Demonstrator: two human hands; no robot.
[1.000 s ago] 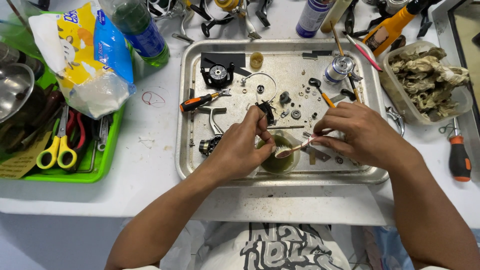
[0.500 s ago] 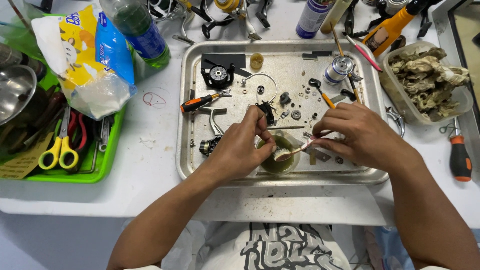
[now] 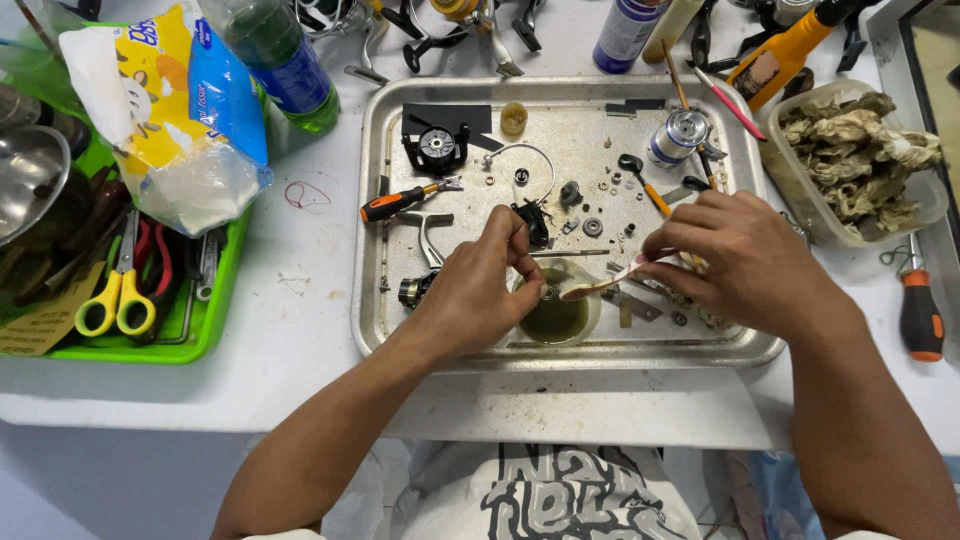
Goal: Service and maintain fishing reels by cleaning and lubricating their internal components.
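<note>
My left hand (image 3: 480, 285) pinches a small metal part over a small round cup of greenish liquid (image 3: 553, 318) that sits in a metal tray (image 3: 400, 340). My right hand (image 3: 745, 260) holds a thin brush (image 3: 610, 282) whose tip reaches to the part at the cup's rim. Both hands hover over the front of the tray, close together. Small screws, washers and dark reel parts (image 3: 436, 146) lie scattered across the tray behind my hands. A small orange-handled screwdriver (image 3: 400, 203) lies on the tray's left side.
A green tray (image 3: 215, 310) with yellow-handled scissors (image 3: 118, 300) and pliers stands at left, with a tissue pack (image 3: 165, 110) and a green bottle (image 3: 275, 55). A plastic tub of dirty rags (image 3: 860, 150) and an orange screwdriver (image 3: 918, 310) lie right. Spray cans and reel parts line the back.
The brush in my right hand has shifted slightly, its tip moving toward the part held over the cup. My left hand stays almost still.
</note>
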